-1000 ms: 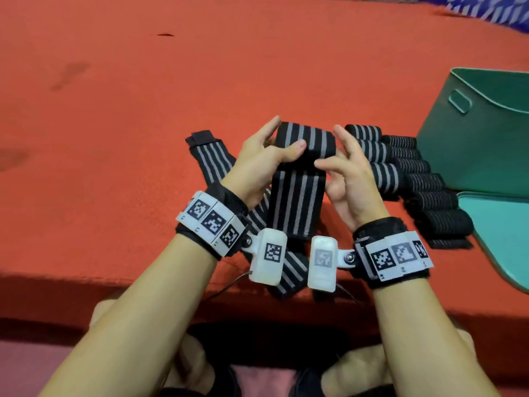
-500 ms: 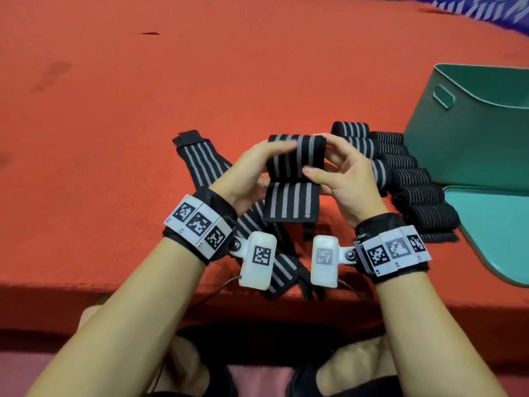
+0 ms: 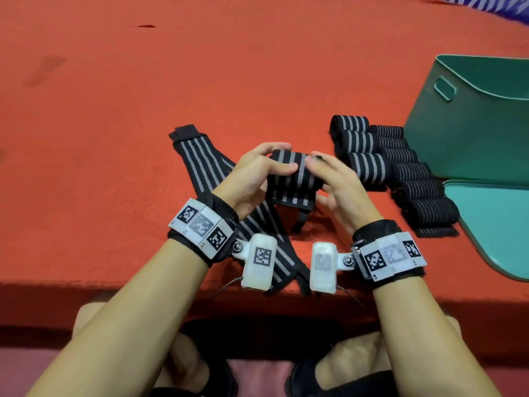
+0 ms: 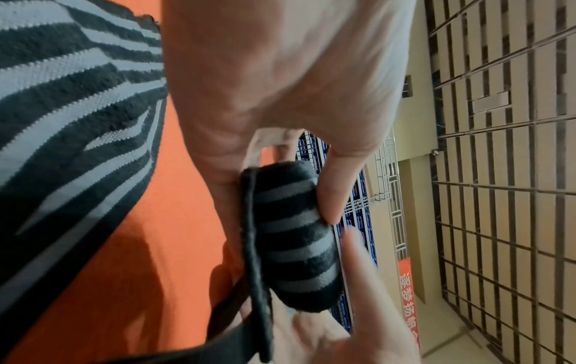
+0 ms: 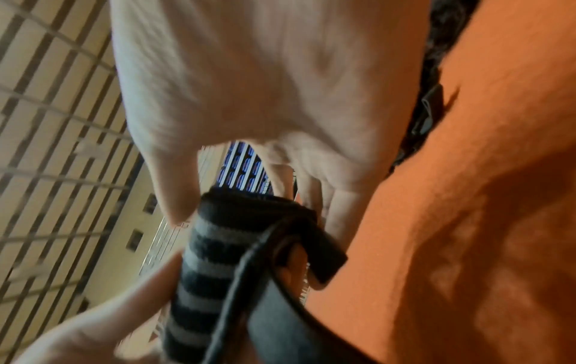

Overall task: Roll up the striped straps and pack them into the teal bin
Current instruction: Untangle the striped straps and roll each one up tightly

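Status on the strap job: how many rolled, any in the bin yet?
Done: a row of rolled straps lies on the red table beside the teal bin; exact count is hard to tell, and none show in the bin. In hand: left hand and right hand grip a nearly rolled strap. Left: two flat straps, then packing.

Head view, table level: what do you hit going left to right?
Flat unrolled strap → left hand → strap being rolled → right hand → row of rolled straps → teal bin.
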Demonstrator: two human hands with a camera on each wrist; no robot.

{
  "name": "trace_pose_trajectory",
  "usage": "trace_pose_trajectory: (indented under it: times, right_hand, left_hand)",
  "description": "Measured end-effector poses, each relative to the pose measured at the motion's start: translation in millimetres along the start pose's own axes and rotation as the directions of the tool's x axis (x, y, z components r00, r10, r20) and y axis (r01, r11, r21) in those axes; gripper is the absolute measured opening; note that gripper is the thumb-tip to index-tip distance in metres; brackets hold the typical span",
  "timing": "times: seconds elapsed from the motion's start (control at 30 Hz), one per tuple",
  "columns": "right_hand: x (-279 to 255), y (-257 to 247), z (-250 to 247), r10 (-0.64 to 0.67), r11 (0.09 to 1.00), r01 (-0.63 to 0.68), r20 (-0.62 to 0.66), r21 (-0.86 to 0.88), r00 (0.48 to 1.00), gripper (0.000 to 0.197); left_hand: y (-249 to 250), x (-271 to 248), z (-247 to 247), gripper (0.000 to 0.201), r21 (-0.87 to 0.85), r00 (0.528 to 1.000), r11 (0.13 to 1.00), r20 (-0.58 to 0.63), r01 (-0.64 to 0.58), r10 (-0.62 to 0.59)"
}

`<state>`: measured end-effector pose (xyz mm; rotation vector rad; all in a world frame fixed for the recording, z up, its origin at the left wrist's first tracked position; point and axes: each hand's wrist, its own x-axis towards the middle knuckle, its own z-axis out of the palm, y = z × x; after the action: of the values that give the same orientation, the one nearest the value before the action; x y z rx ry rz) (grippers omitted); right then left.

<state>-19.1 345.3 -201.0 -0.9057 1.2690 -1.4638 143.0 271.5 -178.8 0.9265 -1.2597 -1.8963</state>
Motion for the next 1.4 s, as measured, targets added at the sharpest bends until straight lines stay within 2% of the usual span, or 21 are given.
trace_pose_trajectory:
  times: [0.07,0.17,0.23,0.4,0.5,0.6,0.67,0.73,0.83,0.9,1.0,1.03,1.1,1.13,1.17,1.23,1.3,1.37,1.4]
  right_hand:
    - [-2.9,-0.6,-3.1,0.004,1.0,-0.004,0.008,-0.01,1.0,0.046]
    - [-7.9,-7.3,-11.5,0.011,1.0,-0.011,0.006,0.029,1.0,0.043]
    - [-8.9,-10.4,-17.6,0.006,0.999,-0.005,-0.011,0.039,1.0,0.047]
    - [-10.9,-19.9,-36.1,0.037,0.999,-0.034,-0.078,0.038,0.996,0.047]
    - [-13.2,-22.3,-47.6,0.035,0.999,-0.04,-0.156,-0.033,0.987,0.039]
    - [-13.7,-20.2,-64.4,0.053,0.993,-0.077,-0.251,-0.086,0.967,0.032]
    - [-13.0,-18.0,-81.0,0.068,0.991,-0.102,-0.33,-0.085,0.942,0.039]
    - [-11.6,-17.6,-95.0,0.063,0.983,-0.129,-0.42,-0.131,0.905,0.046]
    - [-11.1,-25.8,-109.0,0.025,0.909,-0.222,-0.485,-0.354,0.874,0.059]
    - [-9.2,-31.2,-115.9,0.001,0.838,-0.268,-0.491,-0.475,0.871,0.064]
    - [-4.0,-35.3,-123.0,-0.013,0.788,-0.303,-0.507,-0.536,0.862,0.064]
    - [-1.9,-35.2,-125.3,-0.005,0.774,-0.319,-0.51,-0.546,0.86,0.062]
    - [1.3,-32.0,-128.0,0.007,0.732,-0.343,-0.497,-0.589,0.868,0.057]
    - [3.3,-29.2,-128.1,-0.005,0.708,-0.339,-0.485,-0.619,0.875,0.053]
    - [5.1,-25.5,-127.7,-0.042,0.684,-0.321,-0.475,-0.655,0.879,0.048]
    - [5.7,-19.8,-124.4,-0.162,0.626,-0.266,-0.456,-0.733,0.875,0.038]
    - [2.7,-17.6,-118.3,-0.251,0.553,-0.232,-0.425,-0.801,0.87,0.029]
    - [-2.2,-20.4,-110.5,-0.266,0.479,-0.227,-0.387,-0.848,0.883,0.027]
    - [-5.4,-24.4,-104.5,-0.277,0.445,-0.222,-0.369,-0.868,0.887,0.026]
  left_hand:
    - [-1.9,0.0,2.1,0.042,0.038,0.999,0.999,0.039,-0.019,0.017]
    - [-5.2,-1.8,8.9,0.044,0.033,0.997,0.999,0.077,0.006,-0.009]
    - [-5.7,-0.4,13.8,0.041,0.033,0.996,0.999,0.073,0.042,-0.044]
    - [-7.1,8.5,26.5,0.034,0.175,0.995,0.982,0.058,0.075,-0.086]
    - [-23.1,16.1,44.5,0.036,0.151,0.996,0.985,-0.035,0.083,-0.079]
    - [-42.8,22.0,70.4,0.037,0.075,0.991,0.991,-0.078,0.112,-0.106]
    - [-53.2,26.2,88.2,0.039,0.061,0.989,0.99,-0.089,0.124,-0.118]
    - [-60.5,30.0,105.0,0.038,0.014,0.985,0.986,-0.044,0.166,-0.166]
    - [-69.9,34.3,129.7,0.033,-0.004,0.975,0.975,0.003,0.223,-0.223]
    - [-76.1,39.4,142.4,0.04,0.087,0.977,0.973,-0.027,0.215,-0.213]
    - [-79.8,49.7,150.5,0.062,0.308,0.986,0.94,-0.12,0.146,-0.113]
    - [-80.2,53.8,149.3,0.063,0.372,0.988,0.921,-0.136,0.118,-0.072]
    - [-80.7,57.8,145.0,0.048,0.426,0.99,0.901,-0.138,0.083,-0.026]
    - [-83.1,60.6,141.7,0.052,0.443,0.99,0.893,-0.14,0.079,-0.018]
    - [-86.0,63.9,138.3,0.063,0.462,0.989,0.884,-0.145,0.075,-0.008]
    - [-90.0,66.9,135.1,0.081,0.541,0.99,0.84,-0.138,0.048,0.033]
    - [-90.2,67.5,136.7,0.082,0.632,0.987,0.774,-0.14,0.028,0.078]
    - [-82.1,65.1,137.9,0.083,0.694,0.987,0.72,-0.127,0.019,0.097]
    - [-75.6,63.3,136.0,0.077,0.703,0.991,0.711,-0.102,0.014,0.082]
